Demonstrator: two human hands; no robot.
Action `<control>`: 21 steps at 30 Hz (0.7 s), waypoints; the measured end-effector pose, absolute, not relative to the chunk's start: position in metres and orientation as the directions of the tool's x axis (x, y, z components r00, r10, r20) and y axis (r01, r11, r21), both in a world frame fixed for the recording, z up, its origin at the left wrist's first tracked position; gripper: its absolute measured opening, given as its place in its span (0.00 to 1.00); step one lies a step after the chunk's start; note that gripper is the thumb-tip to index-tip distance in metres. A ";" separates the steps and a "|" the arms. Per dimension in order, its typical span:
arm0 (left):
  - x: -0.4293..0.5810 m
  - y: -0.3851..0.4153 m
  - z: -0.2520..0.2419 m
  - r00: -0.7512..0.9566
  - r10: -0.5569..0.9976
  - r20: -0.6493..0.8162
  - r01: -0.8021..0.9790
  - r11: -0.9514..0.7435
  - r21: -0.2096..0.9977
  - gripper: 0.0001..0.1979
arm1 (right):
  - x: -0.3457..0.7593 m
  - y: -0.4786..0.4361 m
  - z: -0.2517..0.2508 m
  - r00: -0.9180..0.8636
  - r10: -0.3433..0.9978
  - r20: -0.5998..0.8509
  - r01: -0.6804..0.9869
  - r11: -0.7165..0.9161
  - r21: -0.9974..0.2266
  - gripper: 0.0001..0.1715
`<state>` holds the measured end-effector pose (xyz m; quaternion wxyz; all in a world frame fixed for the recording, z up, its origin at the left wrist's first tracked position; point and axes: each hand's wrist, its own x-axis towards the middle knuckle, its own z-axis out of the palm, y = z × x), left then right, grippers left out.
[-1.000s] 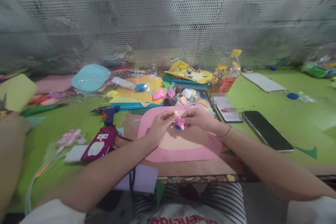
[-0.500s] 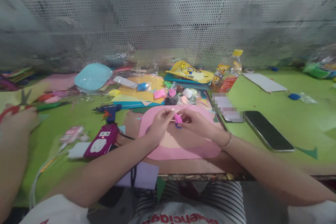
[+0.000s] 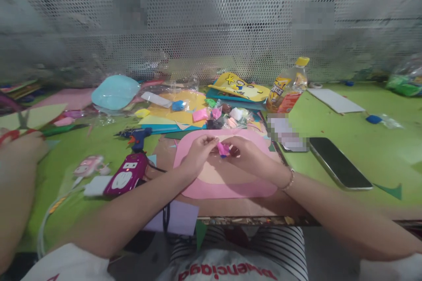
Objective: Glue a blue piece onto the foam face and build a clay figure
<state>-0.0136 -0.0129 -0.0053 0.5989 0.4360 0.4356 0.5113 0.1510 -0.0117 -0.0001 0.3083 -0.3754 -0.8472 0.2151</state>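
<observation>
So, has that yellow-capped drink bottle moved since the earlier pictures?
No. The bottle keeps the same place beside the white panel on the table; the whole view has shifted slightly.

one bottle [image 3: 286, 90], one glue gun [image 3: 138, 137]

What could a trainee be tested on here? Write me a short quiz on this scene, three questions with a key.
1. What is the main colour of the small piece in the person's right hand? A) green B) pink C) yellow
2. True or false: the bottle is farther from the person than the phone.
3. Fill in: of the person's two hands, the one nearer the glue gun is the ____.

Key: 1. B; 2. True; 3. left hand
</observation>
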 end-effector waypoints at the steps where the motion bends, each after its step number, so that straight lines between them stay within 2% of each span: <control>1: -0.014 -0.013 -0.004 0.091 0.993 -0.074 -0.223 0.093 0.970 0.11 | 0.151 -0.013 0.000 -0.518 0.767 0.380 0.502 0.632 -0.591 0.08; 9: -0.013 -0.019 0.009 0.068 0.996 -0.052 -0.141 0.061 0.988 0.09 | 0.152 -0.015 0.001 -0.522 0.745 0.415 0.438 0.652 -0.619 0.16; 17: -0.023 -0.005 0.003 0.194 0.975 -0.112 0.004 0.113 0.994 0.11 | 0.152 -0.011 -0.004 -0.536 0.752 0.383 0.558 0.656 -0.508 0.15; 21: -0.027 -0.001 0.004 0.212 0.970 -0.122 0.140 0.093 0.986 0.08 | 0.152 -0.012 -0.003 -0.531 0.766 0.363 0.592 0.642 -0.488 0.05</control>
